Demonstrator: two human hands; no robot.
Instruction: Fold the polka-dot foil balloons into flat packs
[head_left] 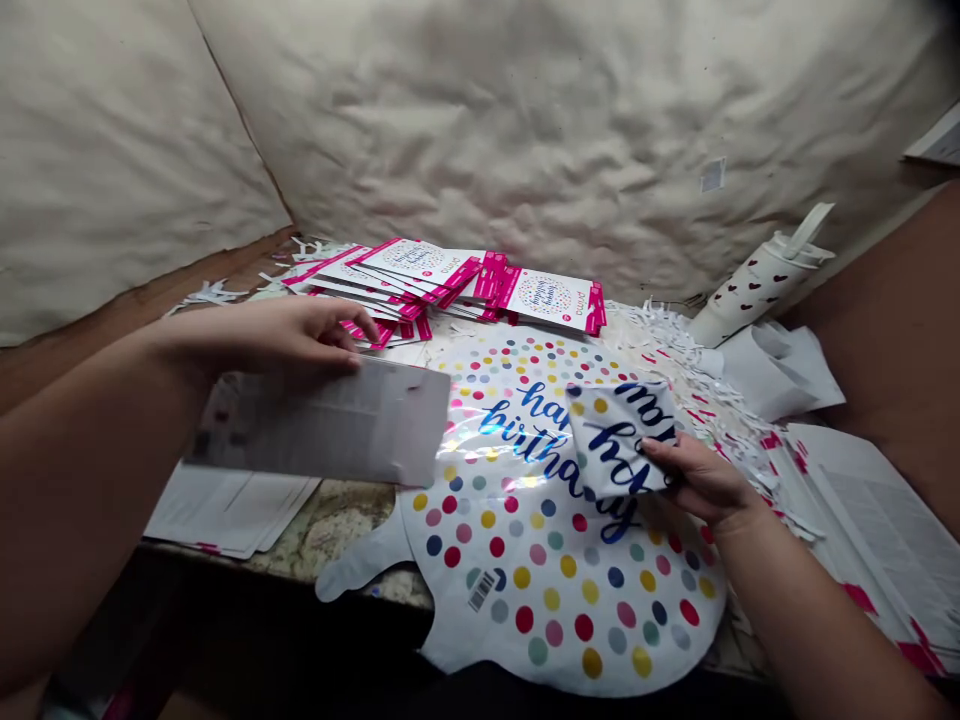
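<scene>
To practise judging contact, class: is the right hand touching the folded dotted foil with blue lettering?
Touching. The head view shows the right hand pinching the folded dotted foil at its lower edge, with no gap between them.

1. From my remote view, the back of the space is lined with cream padded fabric [570,130], puckered and creased all over.
2. Two sheets of it meet in a slanted seam [240,130] toward the upper left, forming a corner.
3. I see a small pale patch [712,175] stuck on the fabric at the right.
4. Along the far left edge of the speckled stone counter [337,520] runs a brown wooden ledge [75,375], directly under the fabric.
5. A plain brown panel [892,300] closes off the right side.
6. Below the counter's near edge [225,548], everything drops into dark shadow.
7. The light looks soft and even, with faint shadows in the fabric's creases.
</scene>
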